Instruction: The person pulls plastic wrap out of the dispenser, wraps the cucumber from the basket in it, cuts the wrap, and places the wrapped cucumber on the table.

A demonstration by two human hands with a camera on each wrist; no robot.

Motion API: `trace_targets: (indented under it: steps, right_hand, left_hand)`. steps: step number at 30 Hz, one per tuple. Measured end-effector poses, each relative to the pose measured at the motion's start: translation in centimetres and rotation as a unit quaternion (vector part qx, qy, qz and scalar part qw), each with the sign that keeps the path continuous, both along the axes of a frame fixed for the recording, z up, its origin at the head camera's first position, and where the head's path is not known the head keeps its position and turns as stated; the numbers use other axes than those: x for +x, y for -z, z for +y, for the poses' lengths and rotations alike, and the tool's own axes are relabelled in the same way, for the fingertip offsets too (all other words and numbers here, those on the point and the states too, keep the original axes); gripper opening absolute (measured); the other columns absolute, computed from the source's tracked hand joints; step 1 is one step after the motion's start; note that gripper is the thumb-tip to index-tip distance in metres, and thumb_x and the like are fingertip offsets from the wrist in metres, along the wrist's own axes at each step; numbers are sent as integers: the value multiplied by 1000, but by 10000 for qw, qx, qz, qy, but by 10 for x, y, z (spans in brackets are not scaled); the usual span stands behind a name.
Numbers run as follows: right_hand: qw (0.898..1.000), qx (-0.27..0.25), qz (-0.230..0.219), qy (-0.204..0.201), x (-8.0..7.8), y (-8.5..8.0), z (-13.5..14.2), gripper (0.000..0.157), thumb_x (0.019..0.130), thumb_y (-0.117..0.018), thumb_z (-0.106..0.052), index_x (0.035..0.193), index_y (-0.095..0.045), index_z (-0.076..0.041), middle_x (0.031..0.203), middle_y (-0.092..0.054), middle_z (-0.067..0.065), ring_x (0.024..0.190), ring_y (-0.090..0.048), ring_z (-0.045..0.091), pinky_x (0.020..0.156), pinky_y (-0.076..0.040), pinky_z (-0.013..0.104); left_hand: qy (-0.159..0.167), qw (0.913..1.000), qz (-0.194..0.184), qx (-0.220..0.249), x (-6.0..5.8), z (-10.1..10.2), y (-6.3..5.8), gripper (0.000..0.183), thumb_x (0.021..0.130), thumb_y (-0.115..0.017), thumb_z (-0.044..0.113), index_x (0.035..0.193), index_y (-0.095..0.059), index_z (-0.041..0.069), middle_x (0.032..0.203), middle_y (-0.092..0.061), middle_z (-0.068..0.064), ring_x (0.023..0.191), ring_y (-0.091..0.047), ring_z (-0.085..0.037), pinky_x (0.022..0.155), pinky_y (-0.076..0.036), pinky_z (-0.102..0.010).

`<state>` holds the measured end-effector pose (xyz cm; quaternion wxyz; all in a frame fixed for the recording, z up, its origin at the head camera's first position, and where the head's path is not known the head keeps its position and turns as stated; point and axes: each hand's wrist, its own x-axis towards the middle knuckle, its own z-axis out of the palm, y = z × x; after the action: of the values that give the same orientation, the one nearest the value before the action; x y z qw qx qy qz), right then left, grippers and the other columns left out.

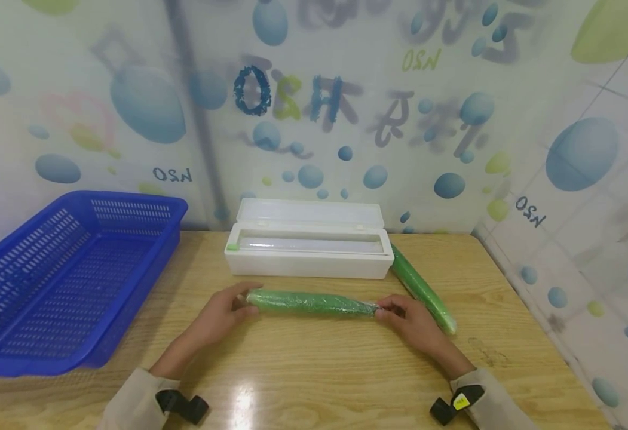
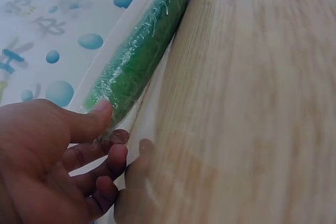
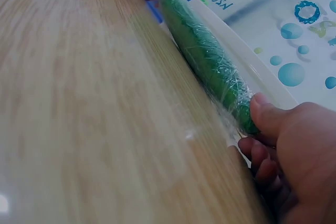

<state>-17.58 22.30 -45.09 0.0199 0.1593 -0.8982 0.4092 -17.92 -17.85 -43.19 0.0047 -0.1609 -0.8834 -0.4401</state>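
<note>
A long green cucumber (image 1: 314, 303) wrapped in clear cling film lies level between my two hands, in front of the white box. My left hand (image 1: 224, 315) pinches its left end between thumb and fingers; the left wrist view shows bunched film at the thumb (image 2: 100, 109). At the opposite end my right hand (image 1: 413, 322) pinches the gathered film, and the right wrist view shows that thumb (image 3: 265, 114) against the wrapped tip. A second green cucumber (image 1: 423, 289), seemingly wrapped too, lies slanted on the table beyond my right hand, partly behind the box.
A white cling film dispenser box (image 1: 308, 266) stands at the back with its lid (image 1: 311, 212) raised and a film roll inside. On the left is a blue plastic basket (image 1: 131, 298). The wooden table (image 1: 303, 370) meets a patterned wall (image 1: 314, 149) at its back.
</note>
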Motion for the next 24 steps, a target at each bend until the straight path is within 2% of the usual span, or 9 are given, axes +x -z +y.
trace_targets:
  steps: [5, 11, 15, 18, 21, 24]
  right_hand:
    - [9998, 137, 116, 79, 0, 1, 0, 26, 93, -61, -39, 108, -69, -19, 97, -65, -9, 86, -57, 10, 77, -47, 29]
    - [9997, 68, 239, -24, 0, -1, 0, 35, 89, -68, -35, 118, -65, -16, 85, -60, -7, 75, -54, 12, 65, -46, 27]
    - [9997, -154, 180, -80, -1, 0, -2, 37, 86, -70, -35, 119, -64, -20, 83, -60, -6, 72, -54, 12, 62, -46, 26]
    - [9994, -290, 148, -71, 0, 0, -4, 34, 87, -69, -35, 118, -65, -21, 81, -58, -4, 72, -53, 13, 61, -45, 26]
    - [9990, -447, -64, 27, 2, -3, -8, 30, 89, -67, -37, 116, -65, -24, 86, -60, -4, 78, -55, 14, 67, -46, 26]
    - [9963, -771, -387, 66, 3, -4, -12, 29, 91, -63, -38, 116, -63, -22, 94, -64, -3, 86, -58, 15, 76, -47, 27]
  left_hand:
    - [36, 10000, -68, -59, 0, 1, -1, 34, 90, -65, 11, 123, -61, 8, 94, -63, -4, 79, -56, -16, 68, -47, -33]
    - [237, 9994, -87, -245, 0, 2, 1, 29, 95, -59, 22, 120, -62, 8, 104, -66, -1, 101, -59, -23, 90, -45, -46]
    - [310, 9988, -269, -250, 2, 2, -2, 28, 100, -51, 27, 117, -62, 8, 96, -65, 0, 92, -58, -18, 82, -46, -40]
    - [256, 9986, -453, -124, 3, 3, -5, 30, 103, -42, 31, 107, -61, 8, 90, -62, 0, 88, -58, -16, 79, -46, -38]
    - [60, 9981, -603, 100, 4, 5, -5, 37, 105, -34, 35, 106, -59, 7, 96, -63, -5, 97, -59, -21, 89, -45, -42]
    - [-128, 9961, -766, 429, 4, 6, -4, 46, 105, -29, 37, 117, -55, 1, 111, -61, -13, 108, -57, -28, 95, -44, -44]
